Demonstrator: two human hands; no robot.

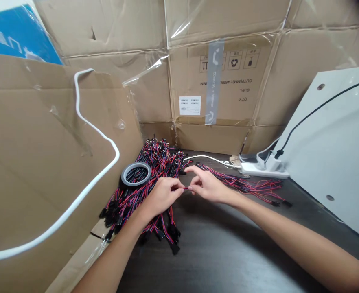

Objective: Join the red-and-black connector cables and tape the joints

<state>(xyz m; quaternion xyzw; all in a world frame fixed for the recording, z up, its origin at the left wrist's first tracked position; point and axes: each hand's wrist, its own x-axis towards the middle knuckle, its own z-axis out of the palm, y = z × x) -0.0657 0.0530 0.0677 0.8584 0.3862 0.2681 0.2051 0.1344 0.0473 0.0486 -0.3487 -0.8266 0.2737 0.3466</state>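
Between my two hands a short stretch of red and dark wire cable [186,188] shows. My left hand [166,193] pinches it at the left with thumb and forefinger. From the right, my right hand [208,185] pinches the same cable close by, fingers bent. Most of the cable is hidden by the hands. A large heap of red, blue and black wire cables [136,203] with black connectors lies under and beside my left hand. On that heap rests a grey-rimmed roll of tape [124,175]. Behind my right hand lies a smaller bundle of similar cables [243,184].
A white power strip [263,169] with plugs sits at the back right, near a white panel [338,134]. Cardboard walls [149,89] close off the back and left. A thick white cord [88,189] hangs at the left above the dark tabletop [216,252].
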